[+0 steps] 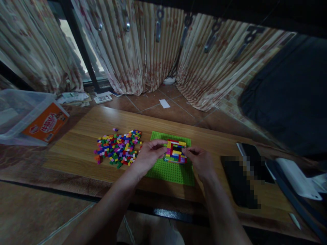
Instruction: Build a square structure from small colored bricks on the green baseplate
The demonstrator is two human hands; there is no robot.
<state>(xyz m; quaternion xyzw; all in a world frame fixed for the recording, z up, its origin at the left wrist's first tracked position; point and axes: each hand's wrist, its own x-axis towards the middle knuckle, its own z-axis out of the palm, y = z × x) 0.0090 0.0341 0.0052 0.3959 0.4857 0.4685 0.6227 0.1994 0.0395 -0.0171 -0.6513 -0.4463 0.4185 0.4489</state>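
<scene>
A hollow, many-coloured structure of toy building bricks (176, 157) stands on the green baseplate (176, 175), with a dark opening in its top. My left hand (149, 153) grips its left side, thumb and fingers curled at the edge. At the opposite side, the thumb and fingers of my right hand (200, 159) are closed on the right edge. Whether a separate small brick is between the right fingertips is too small to tell. A loose heap of coloured bricks (117, 148) lies on the wooden table left of my left hand.
The wooden table (84, 136) carries a black flat item (235, 180) and a phone-like dark slab (255, 160) at right. A clear plastic bin (15, 102) with an orange label stands at far left. Beyond the table are a tiled floor (150, 102) and striped curtains (122, 54).
</scene>
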